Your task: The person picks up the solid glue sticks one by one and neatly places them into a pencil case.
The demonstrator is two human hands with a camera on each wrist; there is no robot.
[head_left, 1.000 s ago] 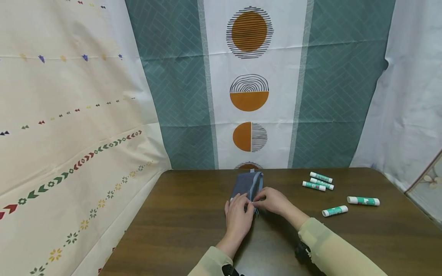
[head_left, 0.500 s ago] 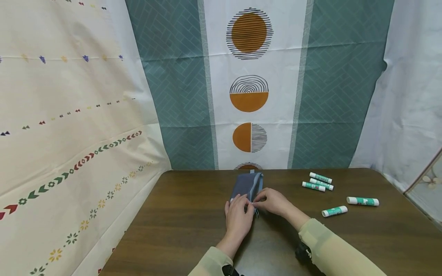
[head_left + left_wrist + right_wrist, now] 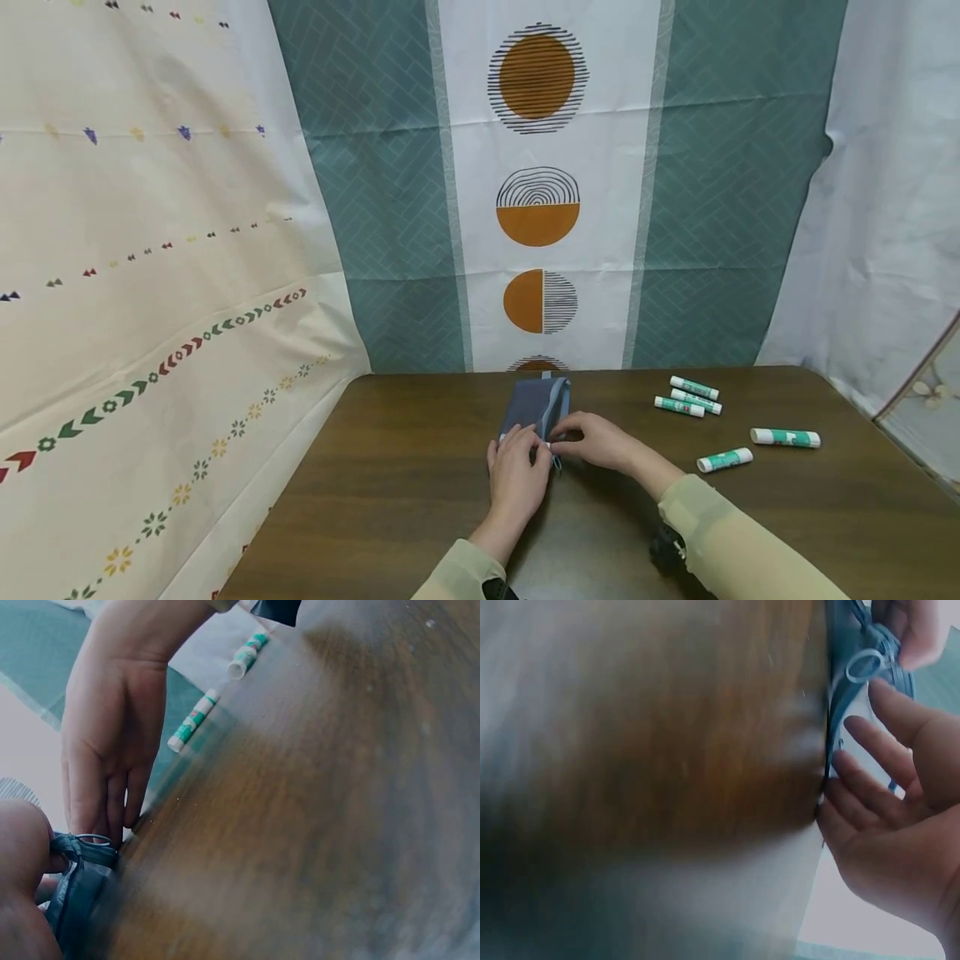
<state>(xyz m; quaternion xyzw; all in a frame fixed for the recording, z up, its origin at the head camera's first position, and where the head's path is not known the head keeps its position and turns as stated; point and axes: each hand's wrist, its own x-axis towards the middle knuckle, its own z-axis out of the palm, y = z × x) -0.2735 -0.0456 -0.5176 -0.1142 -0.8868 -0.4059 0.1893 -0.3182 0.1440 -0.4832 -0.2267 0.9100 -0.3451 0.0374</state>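
A dark blue zip pouch (image 3: 528, 402) lies near the far side of the table, its zipped side facing right and gaping. My left hand (image 3: 517, 475) grips the near end of it, thumb on the right side. Close by on the right is my right hand (image 3: 596, 440), fingertips right at the zipped edge. In the right wrist view this hand (image 3: 900, 772) has its fingers loosely spread, thumb tip just below the zip's ring (image 3: 865, 666). A small white patch shows between the hands in the head view; what it belongs to is hidden.
Several green-and-white glue sticks lie on the right: three in a cluster (image 3: 678, 406), one farther right (image 3: 785, 437) and one nearer (image 3: 724, 460). The brown wooden table (image 3: 390, 500) ends at hanging cloths (image 3: 405, 208) behind and to the left.
The right thumb and forefinger, pinched together at the zipped edge before, have parted slightly, and the right hand has shifted a little rightward. The left hand keeps its hold on the pouch.
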